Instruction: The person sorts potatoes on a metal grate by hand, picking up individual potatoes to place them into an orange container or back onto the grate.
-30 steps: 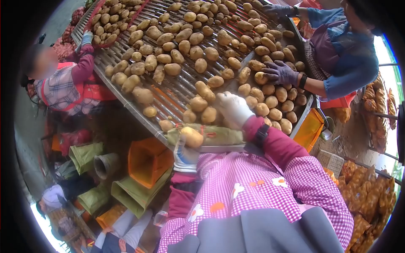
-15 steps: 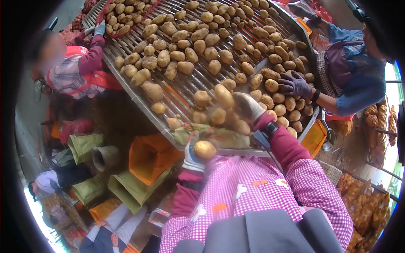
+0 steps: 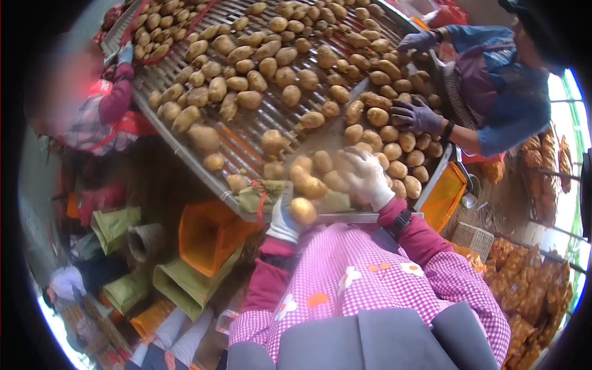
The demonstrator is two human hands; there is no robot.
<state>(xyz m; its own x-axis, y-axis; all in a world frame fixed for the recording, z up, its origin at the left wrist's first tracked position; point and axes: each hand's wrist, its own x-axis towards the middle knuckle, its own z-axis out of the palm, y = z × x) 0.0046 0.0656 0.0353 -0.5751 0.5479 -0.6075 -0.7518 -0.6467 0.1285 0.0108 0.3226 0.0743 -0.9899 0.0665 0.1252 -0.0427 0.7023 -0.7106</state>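
Note:
My left hand [image 3: 283, 217], in a white and grey glove, is closed around a potato [image 3: 303, 211] at the near edge of the slatted metal table [image 3: 179, 150]. My right hand [image 3: 365, 176], in a pale glove, lies over the potatoes near the front right corner, its fingers blurred and spread against them. Between my hands several potatoes [image 3: 308, 183] sit close together on a green cloth or bag [image 3: 253, 200]. Whether my right hand grips a potato is hard to tell.
A co-worker's gloved hands [image 3: 417, 116] reach over potatoes at the right. Another person [image 3: 102, 117] stands at the left by a red net of potatoes [image 3: 161, 31]. Orange [image 3: 206, 237] and green bins [image 3: 185, 283] stand below left; filled net bags [image 3: 530, 296] lie right.
My right hand has turned and spread over the potatoes, its sleeve drawn nearer. Potatoes between my hands have shifted. The co-worker's second hand now reaches over the table's right edge. The view has shifted slightly.

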